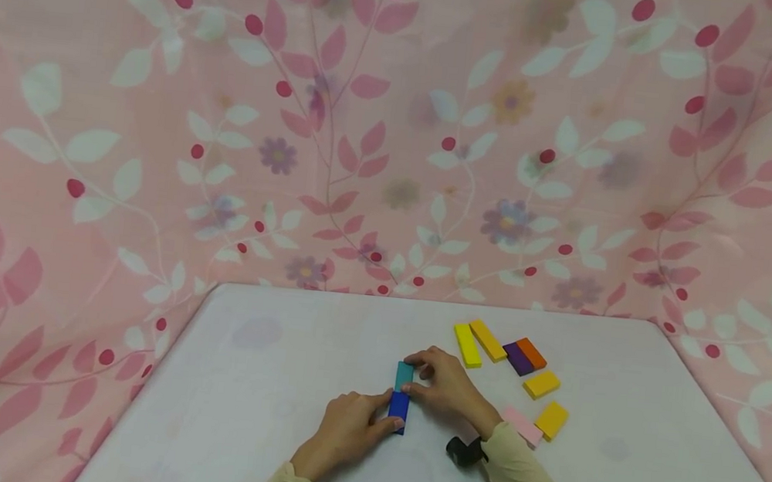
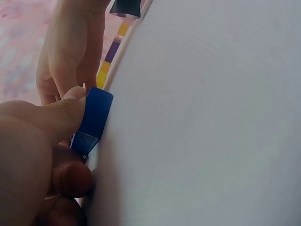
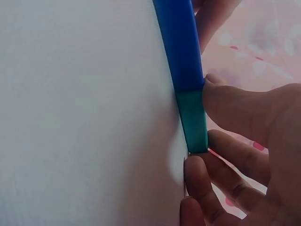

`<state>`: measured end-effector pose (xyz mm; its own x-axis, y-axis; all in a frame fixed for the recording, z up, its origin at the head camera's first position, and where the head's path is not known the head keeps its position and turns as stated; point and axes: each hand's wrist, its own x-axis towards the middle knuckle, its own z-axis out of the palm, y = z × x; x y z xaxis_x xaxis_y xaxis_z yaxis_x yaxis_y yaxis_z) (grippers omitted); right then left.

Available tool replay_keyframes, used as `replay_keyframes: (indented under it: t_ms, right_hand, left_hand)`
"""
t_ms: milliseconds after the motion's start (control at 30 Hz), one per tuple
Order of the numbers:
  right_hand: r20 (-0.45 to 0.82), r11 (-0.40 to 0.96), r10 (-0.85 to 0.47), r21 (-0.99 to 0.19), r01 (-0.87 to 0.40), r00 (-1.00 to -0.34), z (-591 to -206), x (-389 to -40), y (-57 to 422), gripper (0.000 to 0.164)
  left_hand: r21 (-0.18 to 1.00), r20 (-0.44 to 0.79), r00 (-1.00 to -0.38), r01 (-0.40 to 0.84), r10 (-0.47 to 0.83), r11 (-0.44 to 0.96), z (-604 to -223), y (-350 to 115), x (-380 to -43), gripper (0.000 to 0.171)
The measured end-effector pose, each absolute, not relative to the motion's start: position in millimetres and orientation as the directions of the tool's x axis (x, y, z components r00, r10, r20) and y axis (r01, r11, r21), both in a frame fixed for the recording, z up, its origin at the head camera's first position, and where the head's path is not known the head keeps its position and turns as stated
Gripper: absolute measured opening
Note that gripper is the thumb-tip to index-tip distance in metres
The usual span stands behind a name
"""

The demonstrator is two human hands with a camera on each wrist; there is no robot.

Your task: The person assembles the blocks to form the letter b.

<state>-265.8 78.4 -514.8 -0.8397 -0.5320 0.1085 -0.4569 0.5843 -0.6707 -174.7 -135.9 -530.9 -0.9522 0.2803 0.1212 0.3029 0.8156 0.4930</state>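
Note:
A blue block [image 1: 399, 407] and a teal block [image 1: 404, 373] lie end to end on the white table, the teal one farther away. My left hand [image 1: 349, 425] grips the blue block, thumb at its near end and a finger by its far left side. From the right, my right hand [image 1: 447, 387] pinches the teal block between thumb and fingers. In the right wrist view the teal block [image 3: 194, 121] touches the end of the blue block [image 3: 181, 47]. The left wrist view shows the near end of the blue block [image 2: 96, 113] beside the thumb.
Right of the hands lie a bright yellow block [image 1: 467, 346], a longer amber one [image 1: 488, 341], a purple block [image 1: 518, 358] against an orange one [image 1: 532, 353], two short yellow blocks [image 1: 542, 384], and a pink block [image 1: 522, 426] near the right sleeve. Floral cloth [image 1: 394, 156] hangs behind the table [image 1: 219, 380].

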Motion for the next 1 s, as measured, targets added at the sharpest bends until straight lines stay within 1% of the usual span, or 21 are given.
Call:
replay_keyframes:
  t_ms: [300,533,867,1000]
  right_hand:
    - [0.142,0.564,-0.533,-0.675,-0.475,-0.834,-513.5,-263.8,77.7,0.043]
    - [0.125,0.57,-0.536,-0.676,-0.467,-0.835,-515.5,-264.6,78.1,0.044]
    - [0.132,0.544,-0.559,-0.686,-0.483,-0.818,-519.4,-263.3,82.6,0.048]
    - [0.128,0.549,-0.551,-0.689,-0.474,-0.825,-520.0,-263.0,81.6,0.048]
  left_hand:
    - [0.493,0.162,-0.945,0.328,0.286,0.806,-529.7,-135.5,-176.0,0.059]
    - [0.49,0.161,-0.945,0.326,0.284,0.809,-532.3,-136.3,-176.9,0.058]
    - [0.417,0.16,-0.939,0.343,0.303,0.842,-532.7,-135.7,-173.7,0.059]
    - [0.416,0.172,-0.937,0.349,0.304,0.84,-531.7,-135.7,-172.4,0.06]
